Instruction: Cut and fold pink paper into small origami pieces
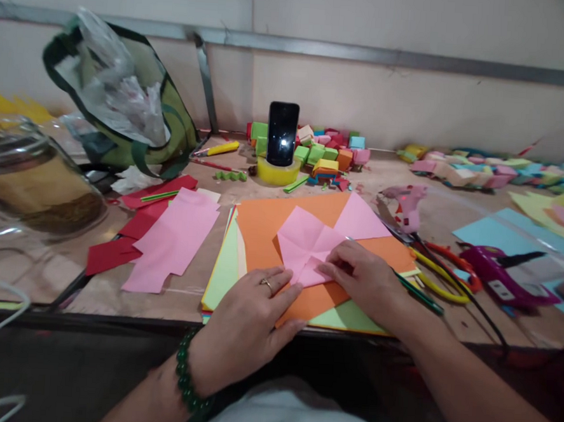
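Paper (304, 233): pink, likely light, easily creased; hold its edges.
Left hand (249, 314): yours, half-open, touching its near edge.
Right hand (365, 273): you pinch its flap.

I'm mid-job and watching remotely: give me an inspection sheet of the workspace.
Surface: brown worktop, partly covered by paper and tools.
Job's things: creased pink paper on an orange sheet, atop other coloured sheets.
Clutter: pink cutout and red paper at left; phone upright at a yellow tape roll, behind; yellow-handled tool and pink glue gun at right.
Hands: left hand at the pink paper's near edge; right hand pinching its fold.
Cables: black cable at right, white cable at left.
Surroundings: pale wall with metal rail; green bag at back left.
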The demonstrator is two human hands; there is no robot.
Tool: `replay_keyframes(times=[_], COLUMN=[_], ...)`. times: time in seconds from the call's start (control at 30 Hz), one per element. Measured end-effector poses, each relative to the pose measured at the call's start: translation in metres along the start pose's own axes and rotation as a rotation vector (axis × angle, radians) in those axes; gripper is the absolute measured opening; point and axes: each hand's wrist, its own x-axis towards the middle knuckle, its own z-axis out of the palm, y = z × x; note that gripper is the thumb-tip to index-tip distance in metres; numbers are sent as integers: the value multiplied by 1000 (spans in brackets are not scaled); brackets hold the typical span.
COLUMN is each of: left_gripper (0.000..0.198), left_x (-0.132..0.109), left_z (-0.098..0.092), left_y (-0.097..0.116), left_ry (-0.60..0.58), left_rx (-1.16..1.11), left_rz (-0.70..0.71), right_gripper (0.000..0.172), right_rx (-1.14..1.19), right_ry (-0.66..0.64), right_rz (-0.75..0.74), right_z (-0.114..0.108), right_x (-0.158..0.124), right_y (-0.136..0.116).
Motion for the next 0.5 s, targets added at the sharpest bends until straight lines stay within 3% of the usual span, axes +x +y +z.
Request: replay_keyframes(times=[0.5], left_gripper=[31], left_x=[4], left_z=[-2], left_y=[3], left_ry=[-13], left_rx=[34], left_rz=[10], right_gripper=[25], right_rx=[-74], right_ry=[26], right_rz=[-25], right_z=[2], right_x=[-2], right_y=[-3])
